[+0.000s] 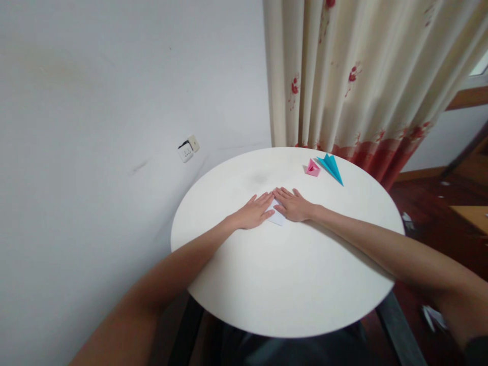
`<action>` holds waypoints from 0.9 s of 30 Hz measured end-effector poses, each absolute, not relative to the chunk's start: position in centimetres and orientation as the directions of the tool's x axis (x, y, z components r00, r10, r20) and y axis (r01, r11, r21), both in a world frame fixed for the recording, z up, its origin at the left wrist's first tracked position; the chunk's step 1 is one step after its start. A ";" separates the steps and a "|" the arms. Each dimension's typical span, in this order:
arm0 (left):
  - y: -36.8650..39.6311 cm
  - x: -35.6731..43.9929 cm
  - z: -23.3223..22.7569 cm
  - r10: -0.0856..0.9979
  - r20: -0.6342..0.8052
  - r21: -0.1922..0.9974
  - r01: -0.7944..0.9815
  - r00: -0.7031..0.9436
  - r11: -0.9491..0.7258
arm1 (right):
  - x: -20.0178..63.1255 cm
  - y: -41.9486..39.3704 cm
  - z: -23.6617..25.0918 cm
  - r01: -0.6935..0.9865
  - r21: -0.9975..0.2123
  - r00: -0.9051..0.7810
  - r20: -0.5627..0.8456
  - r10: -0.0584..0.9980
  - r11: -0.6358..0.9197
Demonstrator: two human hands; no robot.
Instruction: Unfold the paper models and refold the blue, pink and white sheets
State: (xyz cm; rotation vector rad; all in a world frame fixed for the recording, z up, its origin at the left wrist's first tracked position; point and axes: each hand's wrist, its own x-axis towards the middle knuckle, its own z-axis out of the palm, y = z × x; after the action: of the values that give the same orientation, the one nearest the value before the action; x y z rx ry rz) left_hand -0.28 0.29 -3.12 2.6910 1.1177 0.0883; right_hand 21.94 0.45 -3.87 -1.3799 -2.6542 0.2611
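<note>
A small folded piece of white paper (277, 217) lies on the round white table (282, 274), partly covered by my hands. My left hand (254, 211) rests flat on its left side, fingers stretched out toward the far edge. From the right, my right hand (292, 204) presses flat on the paper's upper right part, its fingers extended. The fingertips of both hands meet near the paper's far end, which they hide. Neither hand grips anything.
Toward the table's far right sit a pink folded paper piece (313, 168) and a blue paper plane (332, 168). Behind the table hangs a cream curtain (343, 76) with red patterns. A wall socket (186, 151) is on the left wall.
</note>
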 end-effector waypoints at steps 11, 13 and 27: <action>1.9 -0.8 -3.9 0.808 0.037 0.299 0.765 0.588 -0.570 | 21.9 0.5 -3.6 0.769 -0.222 -0.597 0.081 0.798 0.599; 1.9 -0.8 -4.0 0.814 0.039 0.303 0.769 0.580 -0.563 | 21.9 0.6 -3.6 0.754 -0.228 -0.616 0.078 0.784 0.616; 1.0 0.4 -3.0 0.753 0.235 0.232 0.717 0.615 -0.658 | 21.6 0.2 -3.5 0.775 -0.188 -0.605 0.060 0.794 0.604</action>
State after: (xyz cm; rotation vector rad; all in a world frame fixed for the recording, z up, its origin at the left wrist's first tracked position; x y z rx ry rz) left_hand 0.38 0.99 -3.02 2.7184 1.2422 0.4775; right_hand 21.59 0.22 -3.53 -1.3228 -2.6885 0.2156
